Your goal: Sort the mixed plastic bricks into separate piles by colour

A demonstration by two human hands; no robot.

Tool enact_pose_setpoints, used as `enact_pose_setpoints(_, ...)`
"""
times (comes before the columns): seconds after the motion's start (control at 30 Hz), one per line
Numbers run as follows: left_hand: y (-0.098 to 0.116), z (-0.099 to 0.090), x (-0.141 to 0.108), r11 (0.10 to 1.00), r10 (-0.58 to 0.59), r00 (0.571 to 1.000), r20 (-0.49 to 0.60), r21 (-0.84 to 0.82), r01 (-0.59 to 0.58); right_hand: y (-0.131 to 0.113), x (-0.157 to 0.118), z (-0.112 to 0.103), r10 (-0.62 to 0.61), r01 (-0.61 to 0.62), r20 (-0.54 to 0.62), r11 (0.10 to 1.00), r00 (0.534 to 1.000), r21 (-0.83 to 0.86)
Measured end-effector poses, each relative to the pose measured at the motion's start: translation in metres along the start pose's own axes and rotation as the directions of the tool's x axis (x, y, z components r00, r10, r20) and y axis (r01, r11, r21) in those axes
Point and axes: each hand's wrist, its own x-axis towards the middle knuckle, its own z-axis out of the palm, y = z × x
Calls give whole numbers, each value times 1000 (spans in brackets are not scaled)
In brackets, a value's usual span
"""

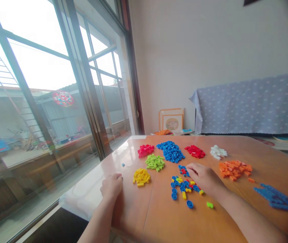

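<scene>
My right hand [203,176] reaches over a mixed cluster of blue, red, yellow and green toy bricks. Its thumb and fingers come together at the cluster's far edge, by a red brick [183,171]; what they pinch, if anything, is hidden. Several blue round bricks [174,196] lie in the cluster, with one blue round brick [190,204] apart in front. A yellow brick [184,195] is among them. On the left, my left hand [111,185] rests on the table with its fingers curled in, nothing visible in it. The pile of yellow bricks [141,176] is nearest to it.
Sorted piles stand farther back: green bricks [155,162], pink-red bricks [145,150], blue round bricks [170,151], red bricks [195,151], white bricks [218,152] and orange bricks [235,168]. Blue flat pieces [277,198] lie right. A window [83,84] borders the wooden table [159,219].
</scene>
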Motion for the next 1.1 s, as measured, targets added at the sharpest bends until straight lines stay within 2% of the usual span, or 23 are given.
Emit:
enact_pose_setpoints(0.2,-4,3,1,998,-24,998,-53,-57,21,8,2,7,-13,13,-31,1000,999,8)
enact_pose_setpoints(0.47,9,-4,-7,1000,-22,1000,-4,-8,22,9,2,9,-22,22,-25,1000,999,4)
enact_pose_setpoints(0.57,14,-6,-11,1000,3,999,-54,-5,-3,9,3,8,-26,26,-39,1000,999,9)
enact_pose_setpoints(0.63,21,-6,-21,998,63,989,-136,-11,-65,10,4,7,-20,21,-48,1000,999,19)
enact_pose_setpoints(0.67,27,-6,-28,993,110,977,-184,-20,-116,10,4,7,-13,14,-53,1000,999,24)
enact_pose_setpoints(0.77,52,-4,-57,932,310,901,-305,-89,-351,10,4,8,8,-6,-70,999,998,38)
enact_pose_setpoints(0.87,84,-1,-92,816,454,821,-347,-209,-540,12,5,11,18,-14,-97,999,995,49)
enact_pose_setpoints(0.97,114,4,-120,669,528,773,-352,-389,-634,15,6,14,27,-22,-101,998,995,51)
enact_pose_setpoints(1.1,145,11,-137,557,573,742,-348,-499,-664,20,6,13,38,-36,-66,999,997,28)
